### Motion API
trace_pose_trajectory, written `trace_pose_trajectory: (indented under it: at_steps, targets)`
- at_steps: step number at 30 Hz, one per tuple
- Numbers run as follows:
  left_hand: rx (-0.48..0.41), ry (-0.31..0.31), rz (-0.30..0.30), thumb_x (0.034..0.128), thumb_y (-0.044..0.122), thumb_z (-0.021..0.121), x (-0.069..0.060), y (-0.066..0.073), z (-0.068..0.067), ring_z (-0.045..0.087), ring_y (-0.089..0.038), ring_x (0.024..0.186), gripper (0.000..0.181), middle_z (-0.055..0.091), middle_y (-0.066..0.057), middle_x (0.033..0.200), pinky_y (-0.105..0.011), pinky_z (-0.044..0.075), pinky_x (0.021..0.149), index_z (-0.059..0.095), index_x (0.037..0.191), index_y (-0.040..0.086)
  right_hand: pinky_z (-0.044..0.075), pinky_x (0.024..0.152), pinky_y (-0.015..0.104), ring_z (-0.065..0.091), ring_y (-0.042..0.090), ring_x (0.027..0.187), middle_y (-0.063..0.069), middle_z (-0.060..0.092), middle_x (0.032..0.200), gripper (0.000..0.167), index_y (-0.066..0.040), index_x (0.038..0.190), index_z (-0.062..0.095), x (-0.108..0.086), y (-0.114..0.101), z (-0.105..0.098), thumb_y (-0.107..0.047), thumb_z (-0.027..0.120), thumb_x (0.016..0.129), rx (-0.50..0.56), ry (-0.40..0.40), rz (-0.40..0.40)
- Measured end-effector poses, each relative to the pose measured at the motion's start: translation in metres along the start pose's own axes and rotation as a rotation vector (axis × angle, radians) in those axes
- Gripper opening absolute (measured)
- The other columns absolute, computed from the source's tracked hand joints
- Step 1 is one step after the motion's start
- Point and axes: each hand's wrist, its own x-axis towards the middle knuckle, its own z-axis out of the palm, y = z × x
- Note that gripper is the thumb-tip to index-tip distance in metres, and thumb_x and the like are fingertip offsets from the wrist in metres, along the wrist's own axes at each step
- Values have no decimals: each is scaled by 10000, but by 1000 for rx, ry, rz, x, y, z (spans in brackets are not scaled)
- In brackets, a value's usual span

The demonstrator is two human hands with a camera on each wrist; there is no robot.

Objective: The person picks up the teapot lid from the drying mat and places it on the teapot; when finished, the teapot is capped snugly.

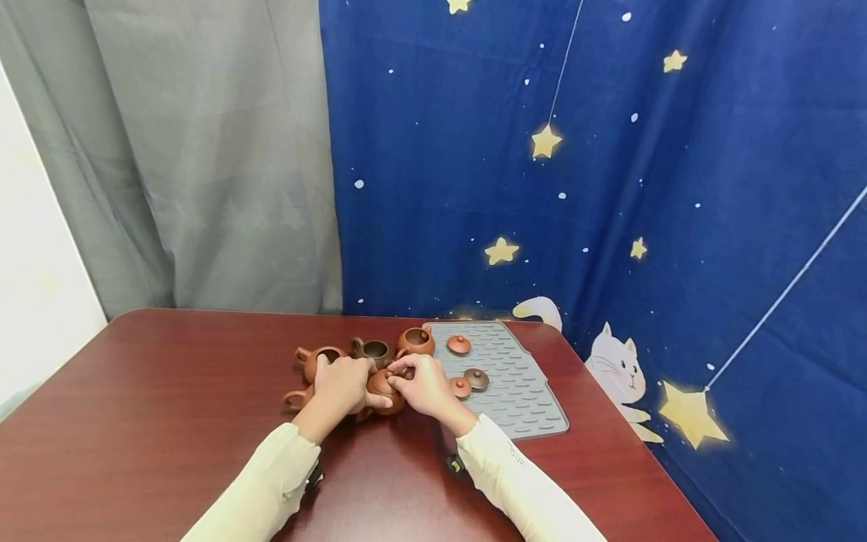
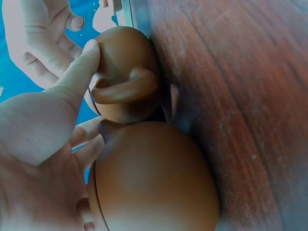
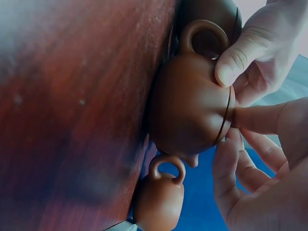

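Note:
A brown clay teapot (image 1: pixel 384 404) stands on the table with its lid (image 1: pixel 381 382) on top. My left hand (image 1: pixel 342 384) holds this teapot near the rim, its thumb pressing the side beside the handle (image 3: pixel 204 36). From the other side, my right hand (image 1: pixel 428 385) pinches the lid at its knob; its fingertips partly hide the knob. Close under my left hand stands another lidded teapot (image 2: pixel 154 178), its spout towards the held one. Behind the hands are open teapots: a brown one (image 1: pixel 310 364), a dark one (image 1: pixel 374 353) and a reddish one (image 1: pixel 416 342).
A grey textured mat (image 1: pixel 521 403) lies to the right. On it rest a reddish lid (image 1: pixel 459 345), an orange lid (image 1: pixel 460 388) and a dark brown lid (image 1: pixel 477 379). The dark red table (image 1: pixel 169 406) reaches back to grey and blue star-patterned curtains (image 1: pixel 440 188).

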Motion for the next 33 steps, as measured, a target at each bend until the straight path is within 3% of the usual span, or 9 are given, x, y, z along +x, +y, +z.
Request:
trace_pose_trajectory:
  at_steps: [7,16,24,28,33]
  targets:
    - [4,1,10,651,629,806,-1,2,-3,656,-311,955,591,730,-95,973,-605,350,875,710,1019,176,471,608,199,602,65,698,-19,735,865,132,-114,962,782,-1,0,-3,-64,774,840,40,-29,13]
    - [114,-30,5,695,633,776,-2,9,-4,623,-318,986,608,720,-111,1021,-568,363,877,707,1070,160,508,671,205,675,154,829,-13,744,929,121,-101,963,783,0,4,-4,-81,780,844,134,-55,42]
    - [168,7,54,701,635,764,-4,11,-4,598,-293,978,565,725,-89,974,-534,349,885,722,951,129,505,691,206,679,201,872,-4,745,935,119,-96,950,780,1,7,-2,-65,780,836,153,-41,27]
    - [150,31,74,701,652,758,-5,4,-2,601,-292,989,580,730,-79,982,-527,354,855,725,980,144,504,690,209,672,183,869,-7,740,932,119,-92,956,778,2,4,-3,-58,773,842,160,-53,35]
    - [64,58,129,716,658,748,-9,-6,-3,589,-317,1055,699,729,-80,1084,-539,334,829,697,1184,141,508,694,206,673,151,836,-12,739,871,119,-84,940,775,3,5,-4,-46,782,827,178,-61,49]
